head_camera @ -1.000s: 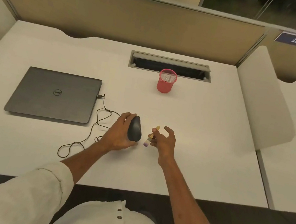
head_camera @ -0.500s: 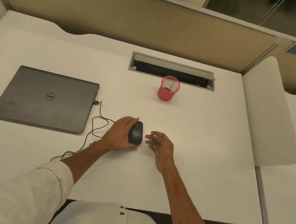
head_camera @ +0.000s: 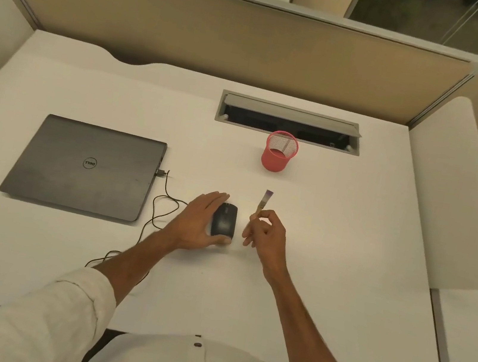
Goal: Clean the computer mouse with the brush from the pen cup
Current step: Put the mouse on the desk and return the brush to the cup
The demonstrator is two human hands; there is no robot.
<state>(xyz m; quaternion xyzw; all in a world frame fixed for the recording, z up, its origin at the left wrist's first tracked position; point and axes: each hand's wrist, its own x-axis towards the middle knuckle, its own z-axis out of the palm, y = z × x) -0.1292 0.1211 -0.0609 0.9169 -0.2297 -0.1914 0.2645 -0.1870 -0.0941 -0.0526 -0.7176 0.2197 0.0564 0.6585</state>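
Note:
A black wired computer mouse [head_camera: 224, 220] lies flat on the white desk [head_camera: 329, 257]. My left hand [head_camera: 198, 221] cups its left side, thumb at its near end, fingers stretched past its far end. Just right of the mouse, my right hand [head_camera: 267, 232] pinches a small brush [head_camera: 263, 202] by its wooden handle. The brush's purple bristles point away from me, toward the red mesh pen cup [head_camera: 280, 151], which stands farther back and looks empty.
A closed grey laptop [head_camera: 86, 167] lies at the left, with the mouse cable [head_camera: 162, 200] looping from its right side. An open cable tray [head_camera: 288, 121] sits behind the cup. Beige partitions [head_camera: 223, 34] wall the desk's far side.
The mouse went from tilted on its side to flat on the desk. My right hand turned the brush from bristles toward me to bristles pointing away, lifted up beside the mouse.

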